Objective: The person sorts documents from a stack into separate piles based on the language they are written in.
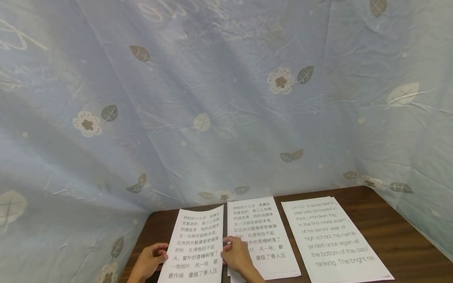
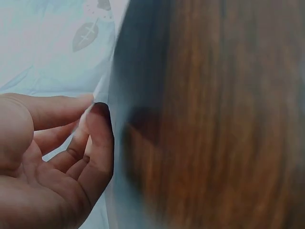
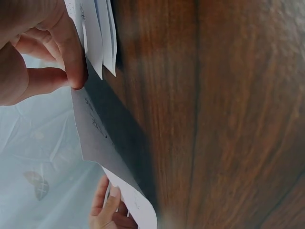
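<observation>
A sheet of paper (image 1: 194, 247) printed with Chinese text is held up between both hands at the left of the table. My left hand (image 1: 149, 260) pinches its left edge between thumb and fingers; the left wrist view shows that hand (image 2: 57, 152) with the thin paper edge at its fingertips. On the other side my right hand (image 1: 236, 255) pinches the right edge. In the right wrist view the sheet (image 3: 102, 131) stands away from the tabletop, casting a shadow below. Beside it lies a stack of paper (image 1: 253, 220) with the same text, partly hidden by my right hand.
Farther right, another stack of paper (image 1: 332, 236) with large English text lies on the dark wooden table (image 1: 396, 232). A pale blue cloth (image 1: 226, 118) with leaf and flower prints hangs behind the table and around its sides.
</observation>
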